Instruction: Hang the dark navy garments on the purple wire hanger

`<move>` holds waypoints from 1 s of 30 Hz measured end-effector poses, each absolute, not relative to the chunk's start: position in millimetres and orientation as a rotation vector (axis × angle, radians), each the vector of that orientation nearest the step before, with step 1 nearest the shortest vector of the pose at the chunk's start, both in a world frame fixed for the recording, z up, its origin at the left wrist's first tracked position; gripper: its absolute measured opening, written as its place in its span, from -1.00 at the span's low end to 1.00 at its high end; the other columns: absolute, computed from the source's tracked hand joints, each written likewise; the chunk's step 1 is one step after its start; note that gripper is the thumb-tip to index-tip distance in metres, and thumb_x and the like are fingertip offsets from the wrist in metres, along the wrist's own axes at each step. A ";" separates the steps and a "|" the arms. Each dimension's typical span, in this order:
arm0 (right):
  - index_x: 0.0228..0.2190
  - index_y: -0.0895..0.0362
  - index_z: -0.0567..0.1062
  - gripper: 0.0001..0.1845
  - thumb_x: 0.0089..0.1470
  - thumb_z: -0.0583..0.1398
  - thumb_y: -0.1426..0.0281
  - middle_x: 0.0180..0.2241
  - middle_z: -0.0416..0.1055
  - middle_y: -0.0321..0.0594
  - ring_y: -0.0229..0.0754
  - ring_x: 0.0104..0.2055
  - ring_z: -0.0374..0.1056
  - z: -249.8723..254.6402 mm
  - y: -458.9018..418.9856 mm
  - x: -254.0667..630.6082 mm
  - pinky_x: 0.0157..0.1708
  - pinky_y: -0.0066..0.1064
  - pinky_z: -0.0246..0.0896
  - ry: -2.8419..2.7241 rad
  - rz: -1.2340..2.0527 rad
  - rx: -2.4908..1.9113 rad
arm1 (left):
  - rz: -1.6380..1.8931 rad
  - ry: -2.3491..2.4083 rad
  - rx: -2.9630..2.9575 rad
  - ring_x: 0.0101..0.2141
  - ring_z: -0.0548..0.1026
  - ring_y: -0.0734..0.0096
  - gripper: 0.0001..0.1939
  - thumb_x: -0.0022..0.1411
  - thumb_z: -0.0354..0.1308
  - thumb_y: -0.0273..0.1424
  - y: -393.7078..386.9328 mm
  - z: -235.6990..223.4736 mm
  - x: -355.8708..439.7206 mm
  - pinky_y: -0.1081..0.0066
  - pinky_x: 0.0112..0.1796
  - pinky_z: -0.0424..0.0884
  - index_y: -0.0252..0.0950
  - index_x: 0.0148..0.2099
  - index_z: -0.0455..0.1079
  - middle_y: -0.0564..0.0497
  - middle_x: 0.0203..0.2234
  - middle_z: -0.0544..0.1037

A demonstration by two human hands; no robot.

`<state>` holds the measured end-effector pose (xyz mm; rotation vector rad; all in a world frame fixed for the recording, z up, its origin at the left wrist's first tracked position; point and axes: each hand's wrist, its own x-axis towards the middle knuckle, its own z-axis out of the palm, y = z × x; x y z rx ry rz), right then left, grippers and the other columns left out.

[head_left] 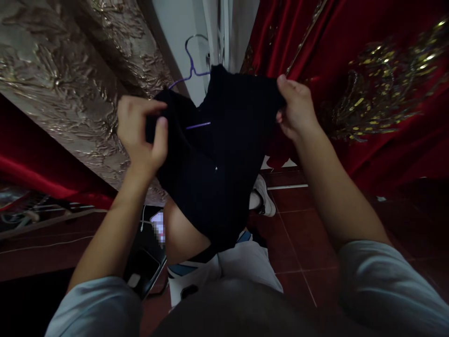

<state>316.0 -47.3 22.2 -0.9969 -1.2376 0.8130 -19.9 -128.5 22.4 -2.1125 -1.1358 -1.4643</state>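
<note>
A dark V-necked top point(231, 121) hangs spread in front of me on a thin purple hanger point(192, 70). Part of the hanger's lower bar shows through the neck opening. Below the neckline is a small shiny spot. My right hand point(297, 105) pinches the top's edge at the upper right, thumb in front. At the left edge, my left hand point(140, 133) has thumb and bent fingers around the dark cloth. The left fingers are slightly blurred, and the cloth hides some of its grip.
Patterned beige fabric point(105, 84) hangs at the left, red fabric with gold sequins point(382, 89) at the right. Behind the hanger is a pale panel point(171, 32). Below are my bent leg, a shoe point(264, 196), a dark surface with a phone-like screen point(158, 225), and red floor tiles point(294, 234).
</note>
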 end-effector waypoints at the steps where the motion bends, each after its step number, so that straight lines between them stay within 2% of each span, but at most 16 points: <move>1: -0.42 0.03 0.32 -0.31 0.07 0.11 -0.36 -0.61 0.20 -0.39 -0.32 -0.52 0.11 23.0 -48.0 317.8 -0.43 -0.33 0.24 -1.212 0.785 -0.997 | -1.342 -1.075 -2.161 -0.02 0.51 0.16 -0.72 0.47 0.03 -0.24 -133.4 15.9 -14.5 0.03 0.08 0.36 -0.14 0.11 0.44 -0.01 -0.12 0.58; 4: -0.42 -0.01 0.33 -0.40 0.06 0.20 -0.29 -0.60 0.16 -0.38 -0.28 -0.51 0.10 12.1 -62.3 327.5 -0.43 -0.30 0.17 -1.114 0.713 -0.959 | -0.929 -1.007 -2.483 -0.18 0.60 0.19 -0.60 0.45 -0.02 -0.36 -143.8 -9.8 2.1 0.19 -0.12 0.45 -0.17 0.25 0.38 -0.06 -0.20 0.63; 7: -0.46 -0.03 0.31 -0.47 0.05 0.25 -0.21 -0.59 0.13 -0.37 -0.28 -0.57 0.04 -5.6 -82.4 341.5 -0.51 -0.29 0.04 -1.038 0.660 -0.926 | -0.628 -1.140 -2.619 -0.29 0.62 0.20 -0.56 0.46 -0.05 -0.35 -148.2 -37.0 14.9 0.28 -0.31 0.43 -0.18 0.31 0.35 -0.09 -0.20 0.65; 10: -0.45 -0.02 0.31 -0.43 0.10 0.16 -0.26 -0.61 0.12 -0.37 -0.24 -0.59 0.09 -18.6 -93.3 354.0 -0.52 -0.29 0.03 -1.041 0.645 -0.938 | -0.571 -1.243 -2.606 -0.41 0.58 0.20 -0.64 0.49 -0.03 -0.22 -151.2 -58.4 20.8 0.31 -0.44 0.33 -0.21 0.13 0.47 -0.09 -0.36 0.62; 12: -0.39 -0.02 0.36 -0.44 0.13 0.12 -0.26 -0.56 0.21 -0.33 -0.22 -0.57 0.13 -25.3 -93.5 359.3 -0.52 -0.28 0.06 -1.081 0.662 -0.966 | -0.631 -1.275 -2.634 -0.46 0.54 0.22 -0.66 0.45 0.06 -0.09 -155.3 -69.3 24.0 0.32 -0.47 0.28 -0.21 -0.02 0.49 -0.06 -0.44 0.56; 15: -0.28 -0.03 0.40 -0.53 0.13 0.18 -0.17 -0.42 0.37 -0.28 -0.23 -0.53 0.17 -38.3 -92.1 358.9 -0.52 -0.30 0.10 -1.051 0.648 -1.036 | -0.872 -1.343 -2.692 -0.49 0.46 0.29 -0.69 0.37 0.18 -0.06 -166.4 -82.8 33.4 0.32 -0.44 0.30 -0.20 -0.17 0.41 0.02 -0.48 0.50; 17: -0.18 -0.02 0.40 -0.56 0.08 0.27 -0.06 -0.25 0.43 -0.25 -0.26 -0.46 0.24 -50.9 -99.3 348.9 -0.50 -0.34 0.18 -0.987 0.551 -1.059 | -1.095 -1.399 -2.681 -0.49 0.41 0.34 -0.77 0.37 0.20 -0.18 -175.0 -90.7 43.2 0.34 -0.40 0.32 -0.21 -0.24 0.33 0.07 -0.50 0.45; 20: -0.01 0.02 0.36 -0.46 0.02 0.36 0.14 0.00 0.39 -0.18 -0.28 -0.28 0.34 -74.3 -130.8 313.0 -0.36 -0.39 0.30 -0.922 0.309 -1.008 | -1.488 -1.458 -2.565 -0.47 0.37 0.43 -0.80 0.33 0.20 -0.38 -184.3 -101.4 60.6 0.39 -0.35 0.32 -0.23 -0.33 0.25 0.11 -0.51 0.39; 22: -0.12 0.07 0.42 -0.64 0.07 0.33 0.23 -0.14 0.42 -0.23 -0.32 -0.30 0.33 -91.2 -160.9 278.6 -0.32 -0.44 0.28 -0.914 0.349 -0.993 | -1.799 -1.522 -2.466 -0.47 0.35 0.49 -0.82 0.27 0.22 -0.44 -187.8 -107.5 73.0 0.45 -0.38 0.31 -0.25 -0.33 0.26 0.12 -0.47 0.38; 23: -0.23 0.10 0.45 -0.75 0.12 0.31 0.24 -0.29 0.42 -0.27 -0.33 -0.35 0.31 -99.3 -175.9 260.9 -0.33 -0.46 0.27 -0.980 0.510 -1.009 | -1.971 -1.556 -2.420 -0.47 0.35 0.52 -0.85 0.26 0.23 -0.45 -189.5 -110.2 79.3 0.48 -0.41 0.30 -0.25 -0.28 0.28 0.12 -0.44 0.38; 24: -0.29 0.12 0.47 -0.77 0.14 0.29 0.22 -0.36 0.42 -0.28 -0.33 -0.38 0.31 -106.9 -189.5 244.4 -0.34 -0.46 0.26 -1.099 0.736 -1.016 | -2.154 -1.580 -2.375 -0.48 0.35 0.54 -0.86 0.25 0.24 -0.46 -191.6 -112.8 85.4 0.50 -0.43 0.30 -0.24 -0.21 0.31 0.11 -0.41 0.38; 27: -0.32 0.15 0.49 -0.73 0.11 0.30 0.18 -0.41 0.42 -0.30 -0.33 -0.44 0.28 -124.5 -217.2 210.3 -0.39 -0.46 0.25 -1.085 1.050 -1.003 | -2.656 -1.569 -2.225 -0.49 0.35 0.56 -0.59 0.25 0.28 -0.48 -202.3 -120.4 102.0 0.53 -0.43 0.31 -0.15 0.10 0.29 0.13 -0.41 0.36; 30: -0.34 0.16 0.54 -0.74 0.13 0.29 0.19 -0.43 0.43 -0.30 -0.32 -0.45 0.27 -132.1 -225.5 206.2 -0.40 -0.46 0.21 -1.042 1.027 -1.062 | -2.961 -1.565 -1.954 -0.50 0.35 0.59 -0.32 0.25 0.31 -0.51 -218.2 -129.2 111.8 0.57 -0.45 0.29 -0.05 0.31 0.14 0.16 -0.44 0.36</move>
